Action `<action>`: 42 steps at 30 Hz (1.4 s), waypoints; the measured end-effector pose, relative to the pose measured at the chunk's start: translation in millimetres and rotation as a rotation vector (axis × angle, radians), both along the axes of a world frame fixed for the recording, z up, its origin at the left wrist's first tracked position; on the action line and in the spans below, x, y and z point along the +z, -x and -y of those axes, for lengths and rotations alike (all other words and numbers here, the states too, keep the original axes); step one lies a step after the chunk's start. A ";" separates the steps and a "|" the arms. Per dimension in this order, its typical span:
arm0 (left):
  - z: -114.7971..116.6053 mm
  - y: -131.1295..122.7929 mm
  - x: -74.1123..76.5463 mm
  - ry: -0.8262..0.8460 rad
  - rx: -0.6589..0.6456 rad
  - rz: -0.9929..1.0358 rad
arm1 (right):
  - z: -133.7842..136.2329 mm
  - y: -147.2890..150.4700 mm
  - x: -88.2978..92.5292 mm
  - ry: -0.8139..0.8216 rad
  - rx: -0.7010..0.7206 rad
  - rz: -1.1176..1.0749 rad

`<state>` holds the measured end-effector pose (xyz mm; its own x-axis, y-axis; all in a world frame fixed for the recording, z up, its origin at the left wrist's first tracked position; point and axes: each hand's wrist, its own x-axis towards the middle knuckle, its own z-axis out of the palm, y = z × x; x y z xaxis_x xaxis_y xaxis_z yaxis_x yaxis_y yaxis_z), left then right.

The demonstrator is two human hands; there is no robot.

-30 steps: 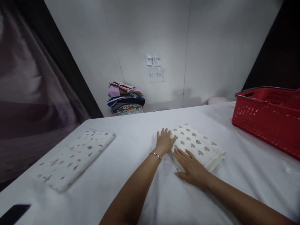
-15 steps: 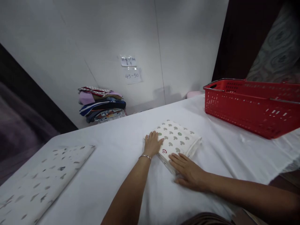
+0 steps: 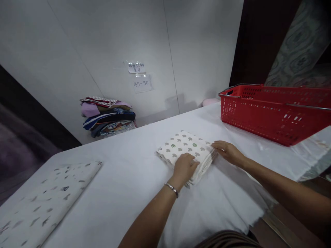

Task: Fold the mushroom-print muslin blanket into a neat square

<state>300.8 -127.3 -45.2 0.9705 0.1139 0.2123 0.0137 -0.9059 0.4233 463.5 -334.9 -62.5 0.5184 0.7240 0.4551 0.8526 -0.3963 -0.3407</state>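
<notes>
A folded white cloth (image 3: 181,142) printed with grey mushrooms and a few green marks lies on the white-covered table, its stacked layers showing along the right and near edges. My left hand (image 3: 184,167), with a bracelet at the wrist, rests on the near part of the cloth, fingers lying over the top and a little bent. At the right corner, my right hand (image 3: 229,152) has its fingers closed on the cloth's edge; the thumb is mostly hidden.
Another folded white cloth with dark leaf-like prints (image 3: 51,199) lies at the left of the table (image 3: 116,179). A red plastic basket (image 3: 269,115) stands at the back right. Behind the far edge is a stack of folded clothes (image 3: 108,117). Handwritten paper signs (image 3: 141,83) hang on the wall.
My right hand has moved from the near edge to the right corner of the mushroom cloth. The left hand has slid from its left side to the near part.
</notes>
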 end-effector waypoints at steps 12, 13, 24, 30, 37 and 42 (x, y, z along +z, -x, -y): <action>26.3 -0.7 -2.6 -0.082 0.041 -0.075 | -3.0 -15.5 5.8 0.215 0.089 0.068; 26.9 -1.7 -3.2 -0.081 0.048 -0.077 | -3.2 -15.8 7.0 0.233 0.095 0.072; 32.2 -3.1 -3.3 -0.160 0.077 -0.079 | -8.1 -14.7 1.3 0.129 0.102 0.099; 34.0 4.1 -11.6 -0.195 -0.034 0.022 | 2.8 -8.5 -6.6 0.079 0.107 0.130; 35.7 9.4 -15.4 -0.215 -0.045 0.029 | 10.1 -3.8 -18.3 0.043 0.092 0.078; 35.7 9.2 -18.7 -0.167 0.011 0.036 | 12.0 -6.6 -23.3 -0.024 0.099 0.076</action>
<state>291.6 -163.1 -63.9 0.9609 0.0842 0.2638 0.0112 -0.9636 0.2670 470.2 -346.9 -85.8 0.4086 0.7583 0.5080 0.9107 -0.3015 -0.2824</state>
